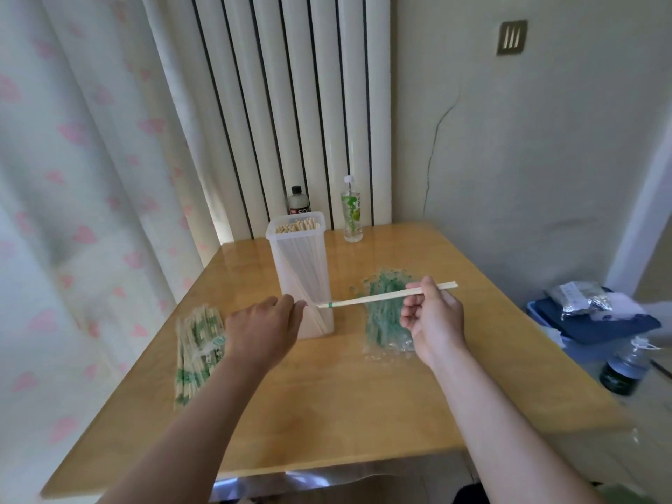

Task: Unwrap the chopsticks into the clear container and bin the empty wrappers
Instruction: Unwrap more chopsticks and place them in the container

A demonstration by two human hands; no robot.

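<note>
Surroundings: light wooden table (327,394) set against a white ribbed radiator (291,103). A white curtain with pink hearts (72,176) hangs to the left. At the far table edge stand a dark bottle with a black cap (299,203) and a clear bottle with a green label and white cap (352,212). Off the right side of the table is a blue bin (538,314) with a silvery packet (578,296) on top, and a dark bottle (623,372) just in front of it.

On the table, a bundle of green-printed wrapped chopsticks (198,347) lies to the left. A heap of crumpled clear-and-green wrappers (387,321) lies to the right.

Container: the tall clear rectangular plastic container (302,263) stands upright mid-table with no lid. It holds bare wooden chopsticks (297,226) leaning on end.

Hands: the right hand (432,314) pinches a pale wooden chopstick pair (371,297) between thumb and curled fingers, near the thick end. The pair is in the air, roughly level, above the wrapper heap. Its tip end, near a green band, lies in front of the container's lower right edge. The left hand (265,321) partly covers the container's lower left corner. Its fingertips are drawn together just beside the pair's tip; whether they grip clear film cannot be told.
</note>
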